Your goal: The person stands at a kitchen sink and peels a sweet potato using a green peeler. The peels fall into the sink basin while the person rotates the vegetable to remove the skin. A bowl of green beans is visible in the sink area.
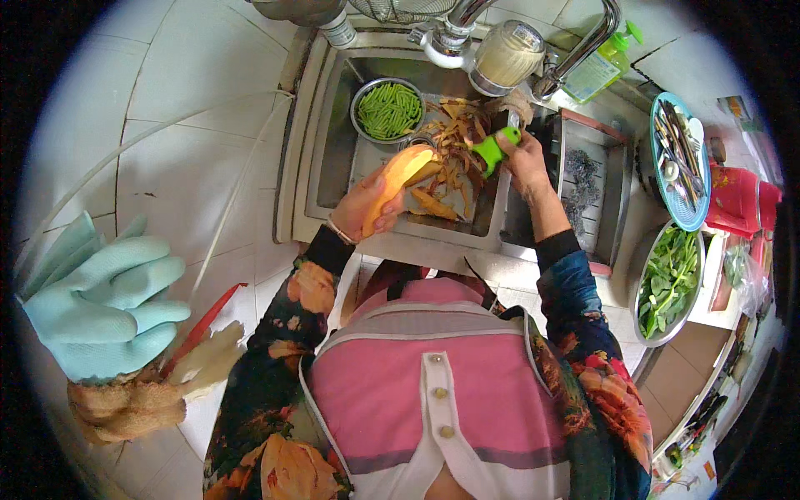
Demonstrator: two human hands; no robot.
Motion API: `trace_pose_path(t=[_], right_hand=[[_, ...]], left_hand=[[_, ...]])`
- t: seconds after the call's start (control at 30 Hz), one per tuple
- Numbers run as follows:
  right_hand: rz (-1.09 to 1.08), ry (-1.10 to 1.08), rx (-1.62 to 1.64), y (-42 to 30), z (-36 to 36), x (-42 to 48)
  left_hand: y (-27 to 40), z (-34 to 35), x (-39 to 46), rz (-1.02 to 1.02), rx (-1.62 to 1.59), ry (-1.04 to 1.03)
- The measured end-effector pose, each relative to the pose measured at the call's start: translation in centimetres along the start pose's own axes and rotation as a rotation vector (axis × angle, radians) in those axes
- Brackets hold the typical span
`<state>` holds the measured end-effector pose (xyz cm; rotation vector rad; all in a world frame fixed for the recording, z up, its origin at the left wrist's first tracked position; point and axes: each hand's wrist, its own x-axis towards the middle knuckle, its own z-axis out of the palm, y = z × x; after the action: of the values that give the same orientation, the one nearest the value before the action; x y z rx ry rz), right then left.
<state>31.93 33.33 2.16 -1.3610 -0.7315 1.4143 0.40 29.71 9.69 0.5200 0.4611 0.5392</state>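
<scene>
In my left hand [356,209] is a long orange vegetable [392,184], mostly peeled, tilted with its far end over the sink; a strip of brownish skin shows along its right side. My right hand [528,162] grips a green peeler [494,149], held just right of the vegetable and apart from it. Below both hands, brown and orange peelings [459,131] lie scattered across the bottom of the steel sink [340,181]. A round metal bowl of cut green beans [389,111] stands in the sink's far left corner.
A faucet with a filter [509,56] and a green soap bottle [600,69] stand behind the sink. Rightward are a steel drain tray [615,206], a blue basket of utensils [681,162] and a bowl of leafy greens [669,281]. Light-blue rubber gloves [106,306] hang at left.
</scene>
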Motion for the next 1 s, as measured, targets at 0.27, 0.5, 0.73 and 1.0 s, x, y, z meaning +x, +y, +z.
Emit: trace_pose_path(t=[0.27,0.5,0.73,1.0], right_hand=[[0.243,-0.276,0.76,-3.4,9.0,-3.0],[0.134,-0.15,0.601,-4.4,9.1,-4.1],[-0.091,-0.172,0.092,-6.1,6.1,-4.2],[0.042,-0.043,0.006,-2.0,-0.7,0.1]], left_hand=[[-0.2,2.1,3.1,-0.008,0.057,0.112],[0.7,1.5,5.2,-0.201,0.784,0.075],[0.6,2.4,4.8,-0.107,0.617,0.129],[1.4,3.0,3.9,-0.167,0.98,0.004]])
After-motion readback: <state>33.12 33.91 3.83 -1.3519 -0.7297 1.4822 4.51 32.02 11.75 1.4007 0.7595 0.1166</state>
